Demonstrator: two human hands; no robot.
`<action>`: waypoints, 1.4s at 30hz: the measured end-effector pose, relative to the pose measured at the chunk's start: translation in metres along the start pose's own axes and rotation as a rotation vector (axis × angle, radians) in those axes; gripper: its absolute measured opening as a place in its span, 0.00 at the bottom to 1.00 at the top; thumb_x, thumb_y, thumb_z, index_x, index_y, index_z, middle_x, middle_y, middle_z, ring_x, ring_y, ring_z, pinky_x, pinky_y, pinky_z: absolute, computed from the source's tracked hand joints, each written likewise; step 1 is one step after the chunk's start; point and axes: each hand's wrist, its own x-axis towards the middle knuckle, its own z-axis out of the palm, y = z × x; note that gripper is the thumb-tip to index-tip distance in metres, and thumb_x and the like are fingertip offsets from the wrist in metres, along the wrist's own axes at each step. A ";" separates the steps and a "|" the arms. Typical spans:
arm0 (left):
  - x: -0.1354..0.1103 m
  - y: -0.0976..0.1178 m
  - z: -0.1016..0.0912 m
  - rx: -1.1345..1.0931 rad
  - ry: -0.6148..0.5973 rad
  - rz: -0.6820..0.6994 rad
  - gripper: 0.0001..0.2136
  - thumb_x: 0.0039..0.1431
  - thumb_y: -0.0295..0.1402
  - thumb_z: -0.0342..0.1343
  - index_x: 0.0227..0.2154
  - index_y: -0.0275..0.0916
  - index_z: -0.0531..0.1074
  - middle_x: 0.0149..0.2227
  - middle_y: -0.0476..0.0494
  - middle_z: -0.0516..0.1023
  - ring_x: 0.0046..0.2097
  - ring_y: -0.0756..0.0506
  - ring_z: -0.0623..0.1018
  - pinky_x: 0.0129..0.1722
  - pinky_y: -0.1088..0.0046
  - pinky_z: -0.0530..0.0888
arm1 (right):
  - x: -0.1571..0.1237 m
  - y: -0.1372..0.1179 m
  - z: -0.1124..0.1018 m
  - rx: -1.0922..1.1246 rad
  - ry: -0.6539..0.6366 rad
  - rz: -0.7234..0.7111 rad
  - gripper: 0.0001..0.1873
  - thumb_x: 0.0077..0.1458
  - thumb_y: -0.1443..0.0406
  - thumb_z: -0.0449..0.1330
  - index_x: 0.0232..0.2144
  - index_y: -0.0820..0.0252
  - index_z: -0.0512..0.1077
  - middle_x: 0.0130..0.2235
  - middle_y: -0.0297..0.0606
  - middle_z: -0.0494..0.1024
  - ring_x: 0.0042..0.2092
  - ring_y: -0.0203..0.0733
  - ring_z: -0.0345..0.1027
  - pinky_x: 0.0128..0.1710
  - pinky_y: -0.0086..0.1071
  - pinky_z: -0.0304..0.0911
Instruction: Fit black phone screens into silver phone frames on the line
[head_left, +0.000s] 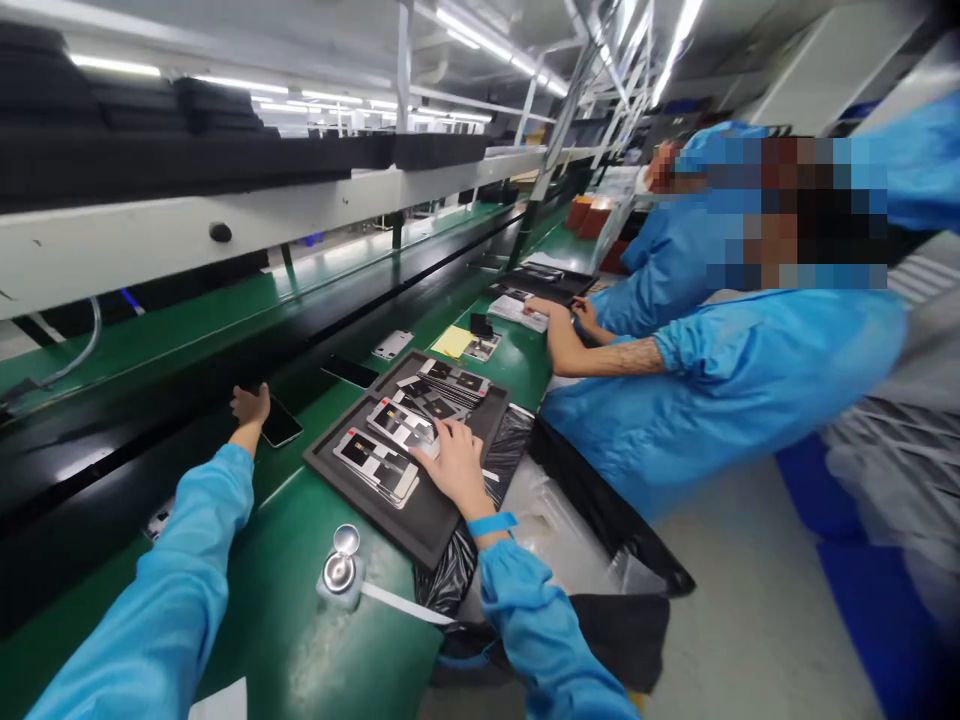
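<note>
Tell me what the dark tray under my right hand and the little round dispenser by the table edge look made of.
The tray looks like moulded plastic or dense foam, since it is dark grey and matte, shows no glare and has a raised edge. The dispenser has a polished metal top that is mirror-bright with sharp highlights. Its body is cloudy and translucent, probably plastic or glass.

The left arm (pixel 187 560) stretches long from the 7 o'clock corner, pointing toward 1 o'clock. Its left hand (pixel 250 405) is knuckles-up with fingers curled (whether they clasp is hidden). The right forearm (pixel 525 610) rises from 6 o'clock toward 11 o'clock, and the right hand (pixel 454 465) lies palm down, fingers spread flat.
</note>
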 end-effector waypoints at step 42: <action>-0.132 0.040 -0.076 -0.943 0.519 -0.345 0.29 0.79 0.55 0.32 0.58 0.40 0.71 0.45 0.39 0.82 0.46 0.39 0.84 0.49 0.55 0.82 | -0.009 -0.022 -0.062 0.667 0.323 0.291 0.29 0.54 0.36 0.61 0.31 0.53 0.65 0.29 0.27 0.68 0.31 0.38 0.63 0.36 0.35 0.66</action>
